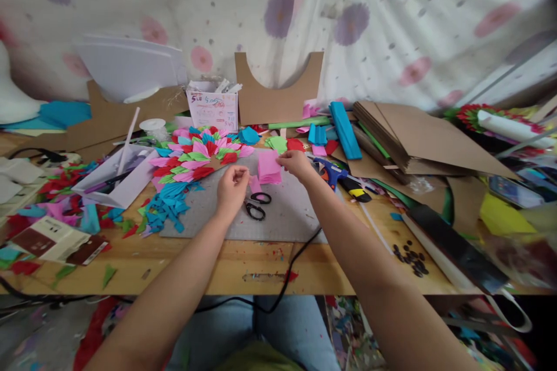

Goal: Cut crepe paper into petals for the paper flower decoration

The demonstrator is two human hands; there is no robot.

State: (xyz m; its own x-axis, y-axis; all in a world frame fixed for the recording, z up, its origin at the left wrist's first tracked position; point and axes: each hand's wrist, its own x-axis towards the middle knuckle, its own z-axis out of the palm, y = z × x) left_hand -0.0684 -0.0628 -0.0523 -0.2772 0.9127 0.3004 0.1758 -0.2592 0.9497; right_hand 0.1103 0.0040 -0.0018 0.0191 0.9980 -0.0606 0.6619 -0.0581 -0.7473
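Just left of the scissors, my left hand (232, 188) is closed in a pinch; whatever sits between its fingertips is too small to make out. A small pink paper piece (255, 184) shows beside those fingertips. My right hand (296, 163) pinches the right edge of a folded stack of pink crepe paper (269, 168) on the grey mat (278, 220). Below the stack lie scissors with black handles (256, 210), their blades partly hidden by my left hand. Close to my right wrist is a blue glue gun (331, 173).
Layered paper petals (195, 156) and blue paper scraps (167, 206) lie left of the mat, by a white tray (115, 177) of tools. At the right are a yellow-black cutter (355, 190), stacked cardboard (426, 139) and dark discs (411, 258). A black cable (292, 266) crosses the table edge.
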